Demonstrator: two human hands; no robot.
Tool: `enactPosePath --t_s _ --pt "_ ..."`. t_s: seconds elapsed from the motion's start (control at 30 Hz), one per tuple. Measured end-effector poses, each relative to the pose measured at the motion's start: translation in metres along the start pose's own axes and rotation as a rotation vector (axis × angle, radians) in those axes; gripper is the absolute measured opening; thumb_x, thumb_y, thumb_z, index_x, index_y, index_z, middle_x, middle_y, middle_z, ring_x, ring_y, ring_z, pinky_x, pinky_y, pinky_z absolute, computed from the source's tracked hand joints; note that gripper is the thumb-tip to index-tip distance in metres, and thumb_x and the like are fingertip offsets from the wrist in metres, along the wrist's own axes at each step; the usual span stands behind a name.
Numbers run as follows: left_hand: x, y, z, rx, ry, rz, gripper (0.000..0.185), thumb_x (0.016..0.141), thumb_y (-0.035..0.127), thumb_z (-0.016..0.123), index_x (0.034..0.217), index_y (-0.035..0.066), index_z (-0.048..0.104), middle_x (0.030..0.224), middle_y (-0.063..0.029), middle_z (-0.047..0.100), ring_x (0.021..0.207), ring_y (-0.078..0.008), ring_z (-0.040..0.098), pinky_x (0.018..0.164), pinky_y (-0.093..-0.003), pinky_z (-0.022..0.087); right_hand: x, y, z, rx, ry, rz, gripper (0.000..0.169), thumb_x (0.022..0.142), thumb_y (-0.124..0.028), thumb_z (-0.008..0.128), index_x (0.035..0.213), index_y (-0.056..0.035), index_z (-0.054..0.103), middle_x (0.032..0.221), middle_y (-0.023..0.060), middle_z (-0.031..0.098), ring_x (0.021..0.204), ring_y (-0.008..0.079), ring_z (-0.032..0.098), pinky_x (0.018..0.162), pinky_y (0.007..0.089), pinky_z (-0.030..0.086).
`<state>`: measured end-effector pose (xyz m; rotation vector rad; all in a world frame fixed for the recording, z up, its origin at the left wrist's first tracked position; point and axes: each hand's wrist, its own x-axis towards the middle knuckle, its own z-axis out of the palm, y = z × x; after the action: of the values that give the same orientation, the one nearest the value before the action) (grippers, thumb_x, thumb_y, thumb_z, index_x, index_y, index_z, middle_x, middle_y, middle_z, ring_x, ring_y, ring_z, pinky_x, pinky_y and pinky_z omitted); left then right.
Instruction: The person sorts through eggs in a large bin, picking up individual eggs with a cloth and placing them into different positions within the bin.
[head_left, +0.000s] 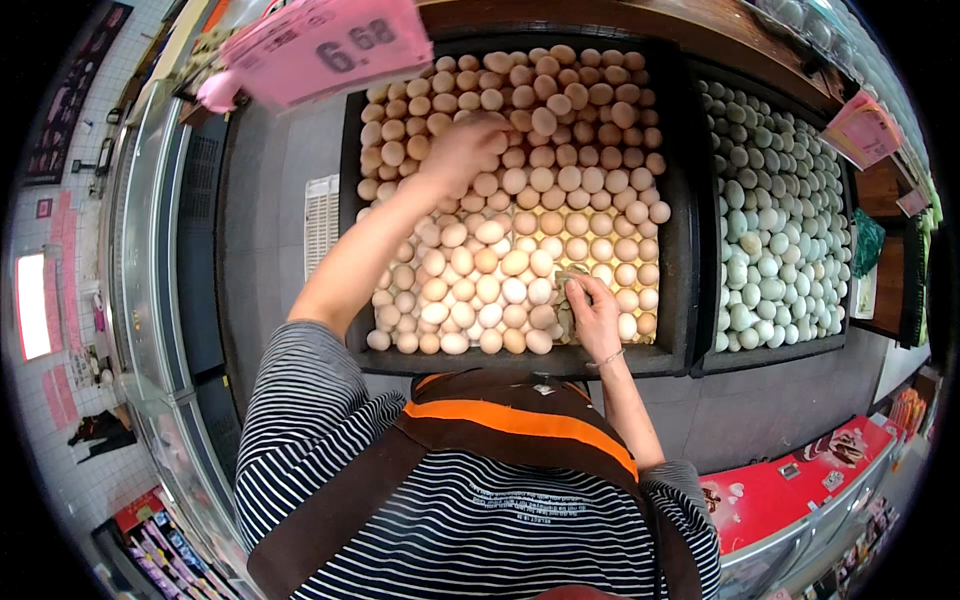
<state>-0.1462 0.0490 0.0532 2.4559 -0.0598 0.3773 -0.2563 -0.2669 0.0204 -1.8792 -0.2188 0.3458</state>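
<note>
Rows of brown eggs (555, 178) fill a black-rimmed display bin (679, 225) in front of me, with some eggs stacked on others at the far side. My left hand (469, 146), blurred, is over the eggs at the left of the bin's far half; its fingers are on or beside an egg, and its hold is unclear. My right hand (595, 307) is near the bin's near edge, its thumb and fingers closed on a crumpled greyish-green cloth (564, 300). Yellow egg tray (540, 217) surface shows between eggs at the right.
A second bin (772, 361) of pale green eggs (769, 247) adjoins on the right. A pink price sign (326, 56) hangs over the far left corner. A white vented panel (322, 221) lies left of the bin. A glass-fronted case (154, 247) stands further left, a red-topped counter (802, 487) behind me at right.
</note>
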Motion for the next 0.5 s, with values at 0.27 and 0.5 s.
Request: enactPosePath --t_s 0.27,0.5 --pt "-0.168 -0.097 -0.13 0.197 -0.102 -0.317 0.029 0.082 0.01 0.069 0.111 0.006 0.067 0.107 -0.0143 0.066 0.097 -0.0337 0.064 0.083 -0.0421 0.053 -0.029 -0.038 0.066 -0.398 -0.541 -0.043 0.03 0.095 -0.037 0.059 0.104 -0.0092 0.068 0.092 0.0178 0.07 0.088 0.0368 0.067 0.077 0.0471 0.053" --pt "-0.199 -0.109 -0.095 0.548 -0.2 0.042 0.052 0.08 0.016 0.072 0.13 0.017 0.059 0.124 -0.0156 0.057 0.115 -0.0363 0.054 0.094 -0.0468 0.047 -0.05 -0.032 0.106 -0.611 -0.552 -0.159 0.03 0.093 -0.039 0.061 0.102 -0.0114 0.067 0.094 0.0157 0.066 0.086 0.0363 0.067 0.075 0.047 0.054"
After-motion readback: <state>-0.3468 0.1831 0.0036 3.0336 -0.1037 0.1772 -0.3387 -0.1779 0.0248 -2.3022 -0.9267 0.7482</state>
